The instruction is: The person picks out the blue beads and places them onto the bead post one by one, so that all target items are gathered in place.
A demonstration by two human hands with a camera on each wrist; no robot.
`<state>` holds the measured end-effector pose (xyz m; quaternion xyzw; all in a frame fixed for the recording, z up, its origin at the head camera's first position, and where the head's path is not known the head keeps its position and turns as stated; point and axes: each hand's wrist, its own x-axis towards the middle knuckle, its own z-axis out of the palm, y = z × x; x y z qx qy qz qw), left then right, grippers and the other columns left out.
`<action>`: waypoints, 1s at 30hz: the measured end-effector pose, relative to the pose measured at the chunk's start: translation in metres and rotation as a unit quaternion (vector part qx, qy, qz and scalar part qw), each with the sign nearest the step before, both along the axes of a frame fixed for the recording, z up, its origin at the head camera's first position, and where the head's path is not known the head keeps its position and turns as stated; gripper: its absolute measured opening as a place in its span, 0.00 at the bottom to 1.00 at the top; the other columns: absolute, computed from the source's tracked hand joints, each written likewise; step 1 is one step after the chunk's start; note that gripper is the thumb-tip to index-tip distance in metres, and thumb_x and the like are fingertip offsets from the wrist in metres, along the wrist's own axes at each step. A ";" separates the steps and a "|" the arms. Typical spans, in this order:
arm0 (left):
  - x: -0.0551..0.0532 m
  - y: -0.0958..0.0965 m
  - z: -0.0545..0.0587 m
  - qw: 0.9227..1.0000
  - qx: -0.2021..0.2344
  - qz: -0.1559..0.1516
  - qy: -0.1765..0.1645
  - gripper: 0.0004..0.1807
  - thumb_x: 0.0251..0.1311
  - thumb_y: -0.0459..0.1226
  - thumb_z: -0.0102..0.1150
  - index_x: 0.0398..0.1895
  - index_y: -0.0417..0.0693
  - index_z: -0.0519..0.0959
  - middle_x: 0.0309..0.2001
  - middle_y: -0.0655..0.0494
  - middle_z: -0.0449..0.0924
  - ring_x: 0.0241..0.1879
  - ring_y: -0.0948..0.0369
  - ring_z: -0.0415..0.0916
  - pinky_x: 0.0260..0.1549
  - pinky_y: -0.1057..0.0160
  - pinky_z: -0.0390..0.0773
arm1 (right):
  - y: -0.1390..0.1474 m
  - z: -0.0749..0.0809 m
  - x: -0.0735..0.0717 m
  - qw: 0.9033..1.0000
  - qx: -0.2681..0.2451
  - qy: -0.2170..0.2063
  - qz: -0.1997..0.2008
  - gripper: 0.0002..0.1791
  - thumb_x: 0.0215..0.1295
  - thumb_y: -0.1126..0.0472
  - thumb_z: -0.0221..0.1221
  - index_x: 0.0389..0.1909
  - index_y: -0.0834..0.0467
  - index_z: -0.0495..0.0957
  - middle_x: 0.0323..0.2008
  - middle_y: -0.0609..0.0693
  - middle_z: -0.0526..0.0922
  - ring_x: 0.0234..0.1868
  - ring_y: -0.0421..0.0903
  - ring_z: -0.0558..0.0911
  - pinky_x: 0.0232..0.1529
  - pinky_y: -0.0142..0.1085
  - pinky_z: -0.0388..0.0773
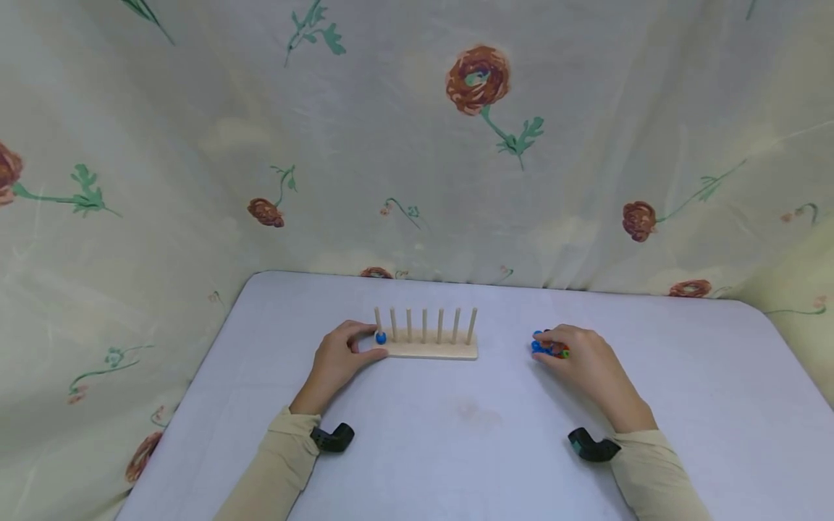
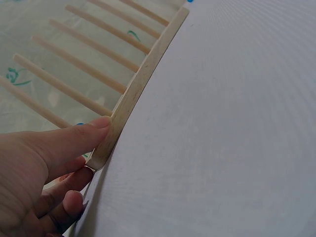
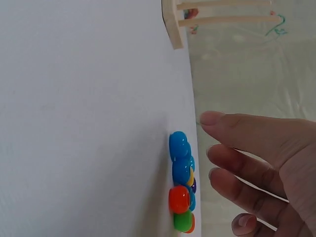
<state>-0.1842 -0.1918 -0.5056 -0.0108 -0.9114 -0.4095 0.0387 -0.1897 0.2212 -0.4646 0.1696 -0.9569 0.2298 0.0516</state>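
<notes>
A pale wooden peg rack (image 1: 433,352) with a row of several upright pegs stands near the middle of the table. One blue bead (image 1: 381,338) sits low on its leftmost peg. My left hand (image 1: 340,356) grips the rack's left end, thumb on the front edge of the base (image 2: 129,101). To the right, my right hand (image 1: 586,356) hovers close over a cluster of glossy beads. In the right wrist view its thumb and fingers are apart with nothing between them. Blue beads (image 3: 178,146), an orange bead (image 3: 178,199) and a green bead (image 3: 182,221) show there.
The table (image 1: 449,449) is covered in white cloth. A floral curtain (image 1: 404,130) hangs behind its back edge and along the sides. Each wrist carries a black camera mount (image 1: 334,438).
</notes>
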 end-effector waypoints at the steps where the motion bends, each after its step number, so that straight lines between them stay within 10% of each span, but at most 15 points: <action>1: 0.000 0.000 0.000 1.000 0.001 0.000 -0.001 0.28 0.51 0.45 0.80 0.57 0.52 0.86 0.37 0.55 0.78 0.28 0.63 0.66 0.25 0.68 0.63 | 0.001 -0.001 -0.001 1.000 0.002 -0.003 0.000 0.15 0.60 0.58 0.74 0.48 0.56 0.89 0.34 0.47 0.87 0.33 0.43 0.79 0.37 0.40 0.75; 30: -0.002 0.000 0.001 1.000 0.003 0.004 0.003 0.28 0.51 0.45 0.81 0.56 0.50 0.86 0.45 0.53 0.83 0.28 0.63 0.66 0.25 0.69 0.64 | -0.001 -0.011 -0.004 0.999 0.017 -0.028 -0.015 0.08 0.61 0.59 0.73 0.39 0.56 0.90 0.29 0.47 0.81 0.30 0.42 0.74 0.33 0.36 0.71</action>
